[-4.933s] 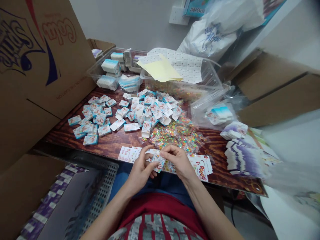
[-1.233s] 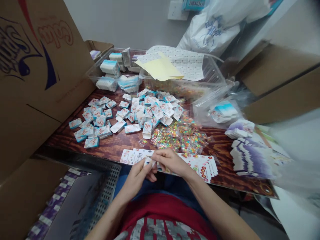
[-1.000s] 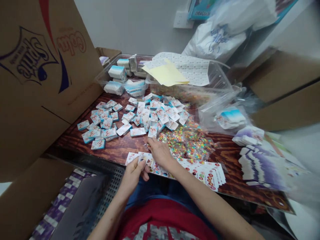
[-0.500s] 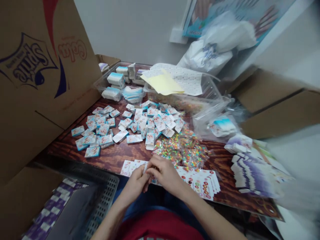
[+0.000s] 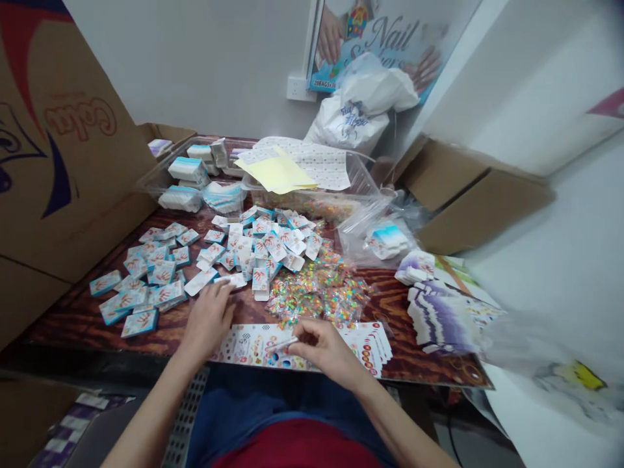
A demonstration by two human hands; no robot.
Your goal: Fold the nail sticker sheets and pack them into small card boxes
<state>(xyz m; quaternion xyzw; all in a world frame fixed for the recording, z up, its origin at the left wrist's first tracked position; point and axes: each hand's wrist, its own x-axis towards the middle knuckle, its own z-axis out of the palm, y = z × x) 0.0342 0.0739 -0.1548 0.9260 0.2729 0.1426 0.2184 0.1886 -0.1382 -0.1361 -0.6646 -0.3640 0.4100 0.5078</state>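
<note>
My left hand reaches to the near edge of the pile, fingers stretched and thumb apart. Its fingertips touch a small white-and-blue box, and I cannot see a grip on it. My right hand pinches a thin folded white sticker sheet between thumb and fingers. Below it, printed sticker sheets lie fanned along the table's front edge. Small clear packets of colourful candy are heaped just beyond my right hand. Several small boxes with a hand print are piled at left.
Clear plastic trays at the back hold flat box stacks and more packets. Yellow paper lies on top. A big carton walls the left side. Purple-white cartons and a plastic bag are at right.
My hands were together over the sticker sheets and have parted. The left went forward and left to a small box; the right keeps the folded sheet. The camera view shifted right.
</note>
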